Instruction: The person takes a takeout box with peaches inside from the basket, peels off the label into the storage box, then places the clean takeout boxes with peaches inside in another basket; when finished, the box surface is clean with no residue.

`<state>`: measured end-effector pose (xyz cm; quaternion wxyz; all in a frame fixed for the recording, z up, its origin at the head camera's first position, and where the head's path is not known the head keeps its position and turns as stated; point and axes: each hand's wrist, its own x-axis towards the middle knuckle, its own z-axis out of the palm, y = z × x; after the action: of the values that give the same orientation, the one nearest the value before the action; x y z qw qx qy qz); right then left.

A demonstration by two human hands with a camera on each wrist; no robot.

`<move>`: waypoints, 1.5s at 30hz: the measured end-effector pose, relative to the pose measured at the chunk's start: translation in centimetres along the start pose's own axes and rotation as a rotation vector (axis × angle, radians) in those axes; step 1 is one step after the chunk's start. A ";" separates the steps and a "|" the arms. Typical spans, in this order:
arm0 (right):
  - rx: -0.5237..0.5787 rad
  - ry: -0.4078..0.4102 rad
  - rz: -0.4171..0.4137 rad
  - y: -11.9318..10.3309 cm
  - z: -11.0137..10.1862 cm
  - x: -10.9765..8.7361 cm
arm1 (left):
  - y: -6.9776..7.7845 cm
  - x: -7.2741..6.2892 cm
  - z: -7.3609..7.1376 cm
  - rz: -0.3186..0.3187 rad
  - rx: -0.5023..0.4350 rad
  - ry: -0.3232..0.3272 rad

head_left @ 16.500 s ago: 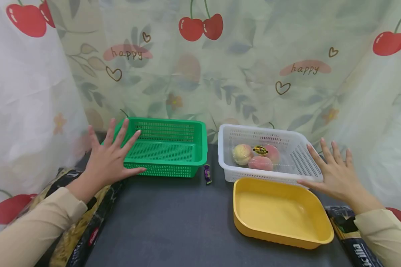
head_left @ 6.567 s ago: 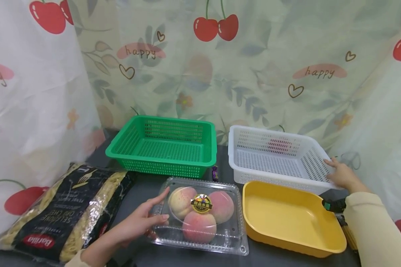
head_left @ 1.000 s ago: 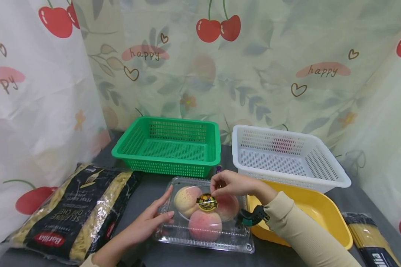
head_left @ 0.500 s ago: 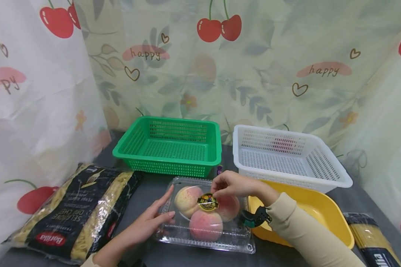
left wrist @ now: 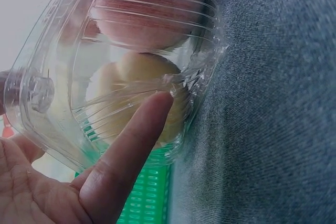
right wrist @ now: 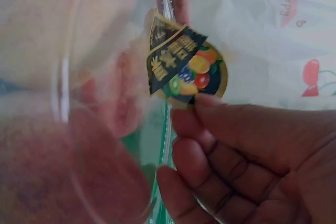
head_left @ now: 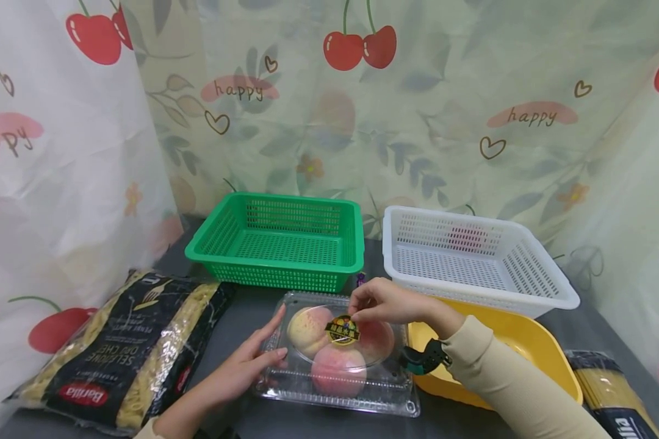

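Note:
A clear plastic clamshell box (head_left: 285, 390) with three peaches (head_left: 338, 371) inside lies on the dark table in front of the green basket. My left hand (head_left: 241, 363) holds the box by its left side; in the left wrist view, one straight finger (left wrist: 134, 142) presses the ribbed wall. Over the lid, my right hand (head_left: 387, 302) pinches the edge of a round black-and-gold fruit sticker (head_left: 340, 331) between thumb and index finger. The right wrist view shows the sticker (right wrist: 189, 74) standing off the lid at the pinched side, its dark band bent.
Behind stand a green basket (head_left: 277, 277) and a white basket (head_left: 434, 286). A yellow basin (head_left: 549, 347) sits right of the box, partly under the right arm. Pasta bags lie left (head_left: 126, 347) and right (head_left: 604, 384). A purple-wrapped candy (head_left: 360, 278) lies between the baskets.
The box of peaches has moved from the white basket to the table front. The right hand has gone from the white basket to the sticker and, lately, slightly up and right.

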<state>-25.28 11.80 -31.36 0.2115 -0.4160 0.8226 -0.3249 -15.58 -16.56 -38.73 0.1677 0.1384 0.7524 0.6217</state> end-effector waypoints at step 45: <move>0.016 0.225 0.160 3.0 -4.2 -7.7 | 0.1 0.2 0.0 -0.008 0.010 0.016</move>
<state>-25.15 20.93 -29.95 0.1463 -0.3083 0.8691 -0.3582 -15.76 -16.42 -38.63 0.1633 0.1311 0.7576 0.6182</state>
